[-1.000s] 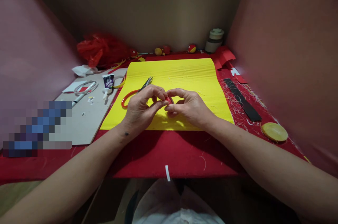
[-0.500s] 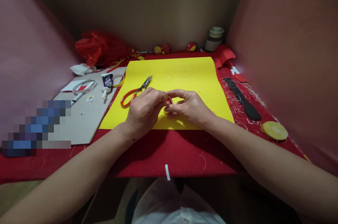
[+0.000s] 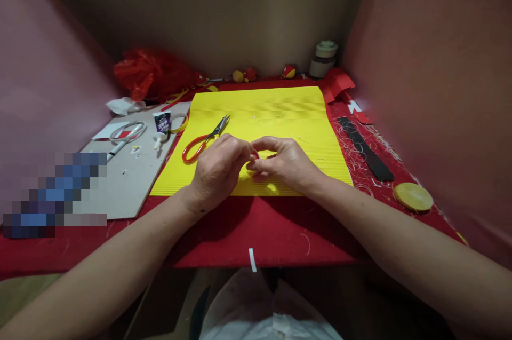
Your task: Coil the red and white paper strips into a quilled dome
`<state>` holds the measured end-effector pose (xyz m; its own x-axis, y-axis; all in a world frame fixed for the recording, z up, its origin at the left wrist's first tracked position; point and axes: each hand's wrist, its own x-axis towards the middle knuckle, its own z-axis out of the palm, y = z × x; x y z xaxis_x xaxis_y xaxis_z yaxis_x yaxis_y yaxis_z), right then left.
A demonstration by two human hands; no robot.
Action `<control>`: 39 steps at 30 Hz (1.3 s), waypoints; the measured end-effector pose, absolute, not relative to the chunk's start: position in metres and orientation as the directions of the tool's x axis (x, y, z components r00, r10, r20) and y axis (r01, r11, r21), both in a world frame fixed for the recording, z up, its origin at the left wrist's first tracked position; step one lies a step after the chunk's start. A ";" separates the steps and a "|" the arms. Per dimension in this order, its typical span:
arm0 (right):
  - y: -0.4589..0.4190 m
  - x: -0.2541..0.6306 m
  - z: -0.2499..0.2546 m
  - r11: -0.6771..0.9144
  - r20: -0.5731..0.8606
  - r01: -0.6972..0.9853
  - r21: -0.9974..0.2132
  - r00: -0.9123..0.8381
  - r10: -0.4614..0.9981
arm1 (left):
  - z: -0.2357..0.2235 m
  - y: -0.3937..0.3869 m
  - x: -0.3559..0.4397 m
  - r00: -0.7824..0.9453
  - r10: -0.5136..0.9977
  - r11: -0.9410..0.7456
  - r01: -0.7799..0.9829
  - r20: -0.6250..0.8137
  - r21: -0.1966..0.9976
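Over the front part of a yellow corrugated sheet (image 3: 260, 110), my two hands meet fingertip to fingertip. Between them shows a small red piece with a pale edge (image 3: 255, 155), mostly hidden by the fingers; its kind cannot be made out. My left hand (image 3: 219, 166) is closed, its thumb and fingers pinching the piece from the left. My right hand (image 3: 286, 161) pinches it from the right, thumb below and forefinger curved above. Red-handled scissors (image 3: 206, 140) lie on the sheet just beyond my left hand, blades pointing away.
A grey board (image 3: 120, 185) at left carries a glue tube (image 3: 162, 129) and a clear tape roll (image 3: 128, 132). A red plastic bag (image 3: 148, 73) and a jar (image 3: 323, 60) stand behind. At right lie a black strip (image 3: 366, 150), loose threads and a yellow disc (image 3: 413, 197).
Both hands stay together at nearly the same spot. My right fingers have shifted slightly left, and less of the red piece shows between them. The view has moved a little.
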<state>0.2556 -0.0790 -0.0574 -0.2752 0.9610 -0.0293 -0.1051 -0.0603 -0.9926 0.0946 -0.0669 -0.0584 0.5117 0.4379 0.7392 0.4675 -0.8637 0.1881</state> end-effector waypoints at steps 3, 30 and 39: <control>-0.079 0.256 -0.056 -0.063 -0.029 -0.116 -0.991 -0.273 0.962 | -0.059 -0.066 0.096 0.454 0.493 -0.834 0.489 0.742 0.255; -0.070 0.263 -0.078 0.637 0.585 0.352 -0.686 -0.254 0.770 | -0.028 -0.044 0.071 0.073 0.841 -0.528 0.330 0.537 0.782; -0.070 0.264 -0.079 0.626 0.570 0.377 -0.682 -0.263 0.779 | 0.001 -0.015 -0.022 -0.181 0.903 -0.244 0.530 0.389 0.812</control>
<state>0.2635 -0.0696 -0.0786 -0.2630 0.7788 0.5695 0.3774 0.6263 -0.6821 -0.0222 -0.0145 0.0011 -0.1805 0.9033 0.3891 0.5304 -0.2437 0.8119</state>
